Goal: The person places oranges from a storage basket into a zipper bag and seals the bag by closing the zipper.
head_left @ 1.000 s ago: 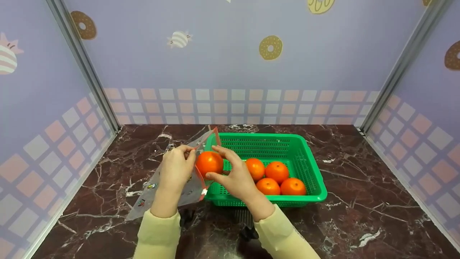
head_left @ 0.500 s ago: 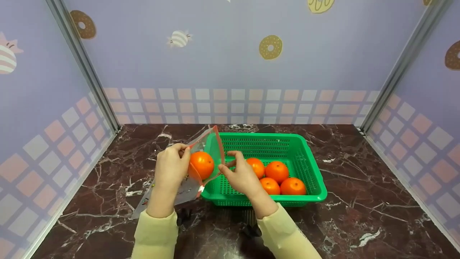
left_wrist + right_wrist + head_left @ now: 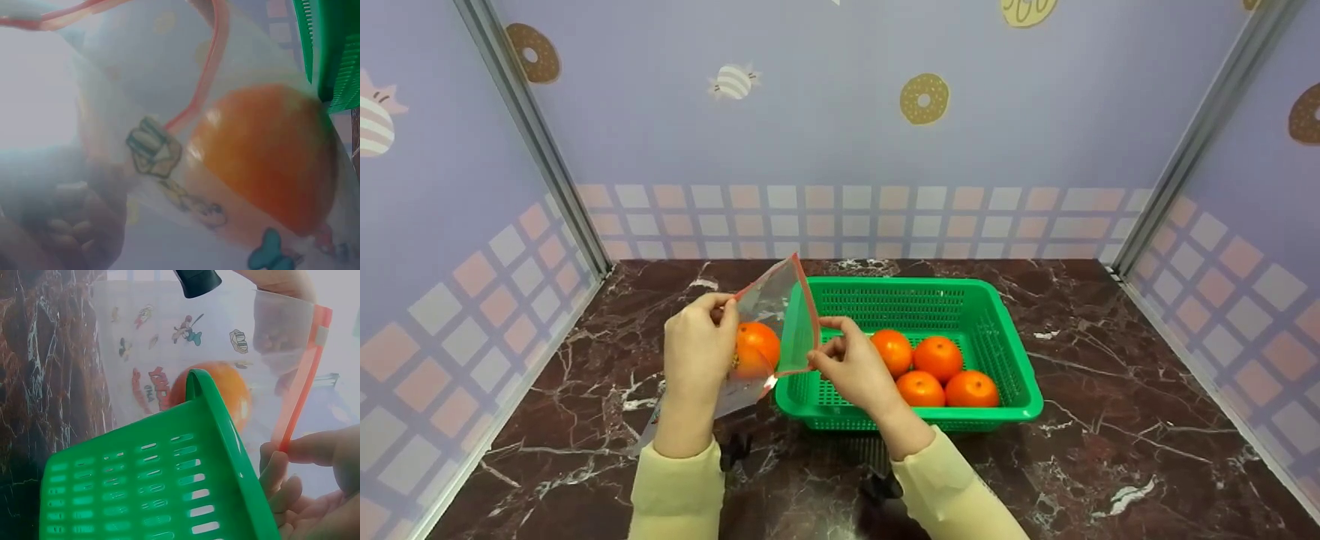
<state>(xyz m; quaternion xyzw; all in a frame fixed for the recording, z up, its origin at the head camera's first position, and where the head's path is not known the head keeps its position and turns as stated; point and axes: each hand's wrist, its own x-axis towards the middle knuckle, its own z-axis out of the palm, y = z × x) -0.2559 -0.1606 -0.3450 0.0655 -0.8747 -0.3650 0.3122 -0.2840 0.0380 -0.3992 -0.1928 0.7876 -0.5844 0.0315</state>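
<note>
A clear zip bag (image 3: 118, 332) with a red-orange zip edge and small printed cartoons hangs between both hands, its mouth spread wide. My left hand (image 3: 697, 360) pinches one side of the mouth. The opposite edge is pinched between thumb and fingers of my right hand (image 3: 855, 367), over the left end of the green basket (image 3: 1020, 352). An orange (image 3: 757, 346) sits inside the bag just past the mouth, partly seen through the film; the left wrist view shows the same orange (image 3: 270, 157) behind the plastic. Several more oranges (image 3: 937, 358) lie in the basket.
The slotted basket stands on a dark red marbled table (image 3: 1110, 420), right of the bag. Patterned purple walls (image 3: 840, 150) enclose the back and both sides. In the right wrist view, a black object (image 3: 197, 282) juts in at the top.
The right hand has let go of the orange and pinched the bag's edge. The orange has moved left into the bag, the left hand has shifted left, and the mouth has spread wider.
</note>
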